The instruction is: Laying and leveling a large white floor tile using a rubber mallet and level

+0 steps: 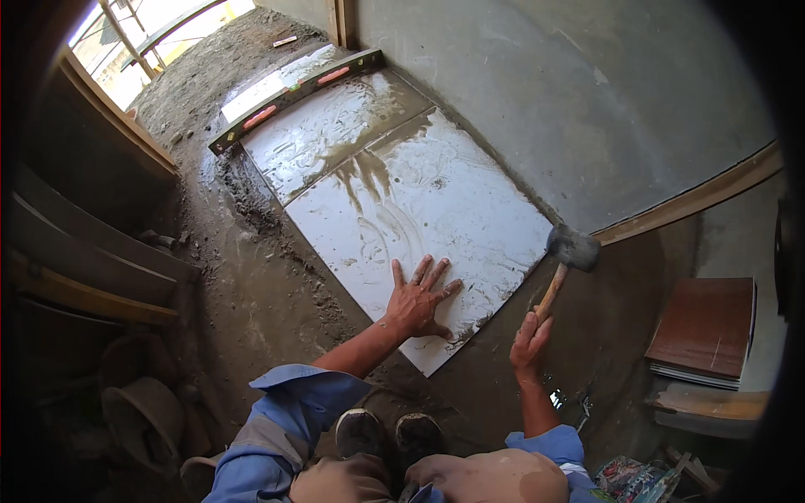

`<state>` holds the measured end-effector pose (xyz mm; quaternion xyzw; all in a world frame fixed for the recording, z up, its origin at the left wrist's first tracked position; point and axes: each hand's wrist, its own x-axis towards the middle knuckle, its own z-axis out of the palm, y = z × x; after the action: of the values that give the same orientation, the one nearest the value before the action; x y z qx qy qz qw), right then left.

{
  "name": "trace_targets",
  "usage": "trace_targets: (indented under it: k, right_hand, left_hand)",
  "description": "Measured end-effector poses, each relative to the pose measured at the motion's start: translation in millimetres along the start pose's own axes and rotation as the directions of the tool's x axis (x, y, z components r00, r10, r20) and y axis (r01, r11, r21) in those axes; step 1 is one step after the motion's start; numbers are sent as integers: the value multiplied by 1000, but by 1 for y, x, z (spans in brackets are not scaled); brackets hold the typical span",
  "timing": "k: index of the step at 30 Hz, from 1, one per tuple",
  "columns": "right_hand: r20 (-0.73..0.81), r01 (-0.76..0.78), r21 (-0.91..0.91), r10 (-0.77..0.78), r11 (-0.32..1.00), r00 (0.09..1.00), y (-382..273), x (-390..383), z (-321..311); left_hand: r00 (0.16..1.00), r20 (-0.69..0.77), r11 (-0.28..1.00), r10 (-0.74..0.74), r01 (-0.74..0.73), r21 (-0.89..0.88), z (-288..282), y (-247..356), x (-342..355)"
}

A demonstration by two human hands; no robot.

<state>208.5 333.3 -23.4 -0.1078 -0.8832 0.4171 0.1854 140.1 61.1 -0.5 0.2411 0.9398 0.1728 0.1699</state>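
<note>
Here, a tile lies under the spread left hand, right hand gripping a mallet.

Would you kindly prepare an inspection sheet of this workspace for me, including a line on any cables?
Surface: brown, damp-looking floor, rough at the left.
Job's things: large white rectangular near tile, smeared with mortar; smeared white second tile beyond it; long dark spirit level with red grips, lying across the far end; dark-headed mallet with wooden handle, its head by the near tile's right corner, contact unclear.
Clutter: stack of flat, reddish-brown panels at right; dim, round container at lower left.
Hands: left hand spread on the near tile; right hand gripping the mallet's handle.
Cables: nothing seen.
Surroundings: grey plastered wall; bright opening at upper left.
</note>
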Motion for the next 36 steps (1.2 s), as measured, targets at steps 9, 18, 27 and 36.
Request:
trace_targets:
  k: [9, 18, 27, 36]
  right_hand:
    - [175, -425, 150, 399, 893, 900, -16, -6, -1]
    - [155, -220, -7, 218, 976, 964, -11, -11, 3]
    - [157, -157, 254, 119, 954, 980, -33, 18, -7]
    - [151, -184, 83, 170, 980, 974, 12, 44, 8]
  left_hand:
    - [999, -29, 1000, -17, 16, -19, 6, 3, -1]
    - [998, -52, 999, 41, -41, -3, 2, -6, 10]
    - [991, -102, 996, 91, -88, 32, 1, -18, 31]
    - [980, -150, 991, 128, -119, 63, 2, -29, 45]
